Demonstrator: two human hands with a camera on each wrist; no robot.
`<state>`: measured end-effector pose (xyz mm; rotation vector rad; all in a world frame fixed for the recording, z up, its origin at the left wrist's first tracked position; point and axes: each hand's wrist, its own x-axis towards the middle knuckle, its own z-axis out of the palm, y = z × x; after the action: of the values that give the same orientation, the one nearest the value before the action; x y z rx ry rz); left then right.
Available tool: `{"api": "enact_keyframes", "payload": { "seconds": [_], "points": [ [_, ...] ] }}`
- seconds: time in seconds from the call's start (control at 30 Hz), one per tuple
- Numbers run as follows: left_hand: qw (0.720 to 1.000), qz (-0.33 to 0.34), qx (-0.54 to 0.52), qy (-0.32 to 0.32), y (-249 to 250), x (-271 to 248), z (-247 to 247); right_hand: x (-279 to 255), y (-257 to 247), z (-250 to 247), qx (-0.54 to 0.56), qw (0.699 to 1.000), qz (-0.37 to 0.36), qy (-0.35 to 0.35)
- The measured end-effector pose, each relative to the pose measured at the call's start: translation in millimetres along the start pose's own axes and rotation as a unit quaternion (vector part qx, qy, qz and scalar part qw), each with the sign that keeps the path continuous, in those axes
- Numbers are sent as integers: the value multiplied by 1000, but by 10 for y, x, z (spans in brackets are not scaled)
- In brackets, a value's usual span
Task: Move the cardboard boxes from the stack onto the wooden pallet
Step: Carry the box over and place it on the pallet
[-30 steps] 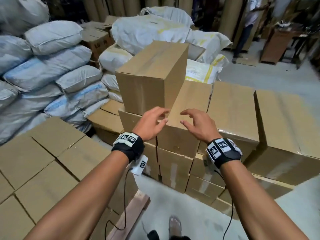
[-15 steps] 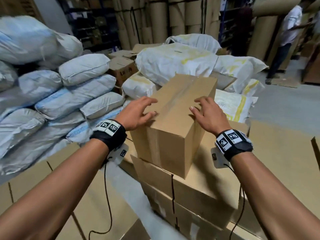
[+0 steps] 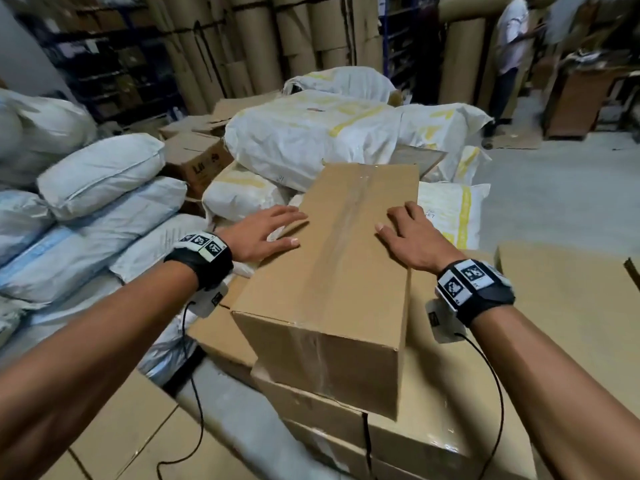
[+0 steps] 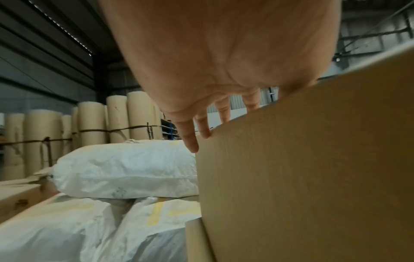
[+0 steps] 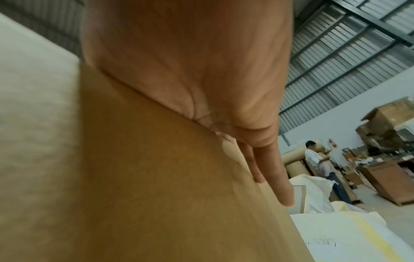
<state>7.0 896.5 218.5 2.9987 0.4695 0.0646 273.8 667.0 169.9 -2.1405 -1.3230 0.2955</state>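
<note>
My left hand [image 3: 260,233] and right hand [image 3: 412,239] lie spread flat on the top cardboard box [image 3: 332,271] — one at each long edge, nothing lifted yet. It sits on the stack [image 3: 398,441]. The pallet isn't in view, so every box here is left to move.

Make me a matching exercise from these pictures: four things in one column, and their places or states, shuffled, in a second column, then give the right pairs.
Things
1. left hand
2. right hand
3. top cardboard box
4. brown paper rolls

Places or states
A. standing upright at the back of the room
B. lying on the stack of boxes, taped along its top
C. on the box's left top edge, fingers spread
D. on the box's right top edge, fingers reaching over the side

Pairs: 1-C, 2-D, 3-B, 4-A
</note>
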Motion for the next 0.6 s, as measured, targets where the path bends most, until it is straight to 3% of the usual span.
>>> {"api": "enact_keyframes", "payload": {
  "seconds": [0.23, 0.5, 0.6],
  "points": [
    [996, 0, -87, -34, -108, 563, 319, 58, -18, 146, 11, 999, 38, -10],
    [989, -28, -146, -1, -72, 622, 406, 6, -94, 100, 2, 999, 37, -1],
    [986, -33, -163, 8, -62, 577, 403, -49, -179, 114, 44, 998, 50, 19]
  ]
}}
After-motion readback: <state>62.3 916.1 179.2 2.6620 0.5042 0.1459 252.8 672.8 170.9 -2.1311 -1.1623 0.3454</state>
